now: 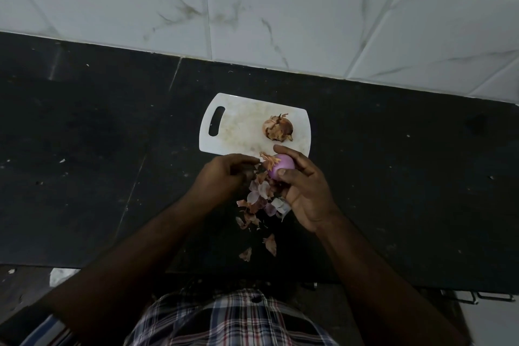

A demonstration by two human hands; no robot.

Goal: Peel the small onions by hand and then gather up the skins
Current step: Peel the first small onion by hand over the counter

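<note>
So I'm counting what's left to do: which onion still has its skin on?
The brown onion lying on the white cutting board; the onion in the right hand already shows bare purple flesh.

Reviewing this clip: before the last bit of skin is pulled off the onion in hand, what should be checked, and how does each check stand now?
1. Right hand holds the purple onion firmly: ok.
2. Left hand pinches the dry skin tuft: cannot tell, fingertips meet it but the grip is hidden.
3. Onion fully peeled: not ok.
4. Second onion on the cutting board peeled: not ok.
5. Loose skins on the counter gathered: not ok.
</note>
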